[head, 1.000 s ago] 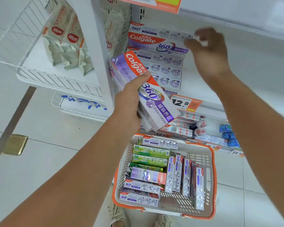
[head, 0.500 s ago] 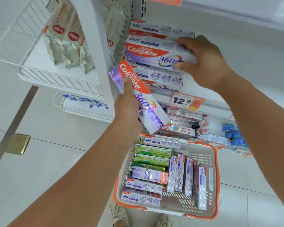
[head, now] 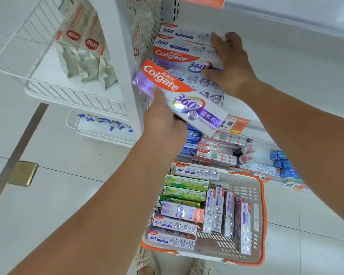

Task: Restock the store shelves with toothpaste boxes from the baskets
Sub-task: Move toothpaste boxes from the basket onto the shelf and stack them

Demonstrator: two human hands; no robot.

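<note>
Purple-and-white Colgate 360 box (head: 184,100), gripped by the left hand (head: 163,124), tilts just below the shelf stack (head: 187,56), where the right hand (head: 229,64) presses flat-fingered.

White tiled floor (head: 48,195) with a brass floor plate (head: 22,173); white wire rack (head: 48,84) beside a white upright panel (head: 123,56).

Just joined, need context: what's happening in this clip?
A person is restocking toothpaste. The right hand presses a Colgate 360 box into the stack on the shelf, fingers spread over the box's end. The left hand holds another Colgate box tilted in front of the shelf, not yet placed. The orange-rimmed basket on the floor below has many boxes left.
</note>
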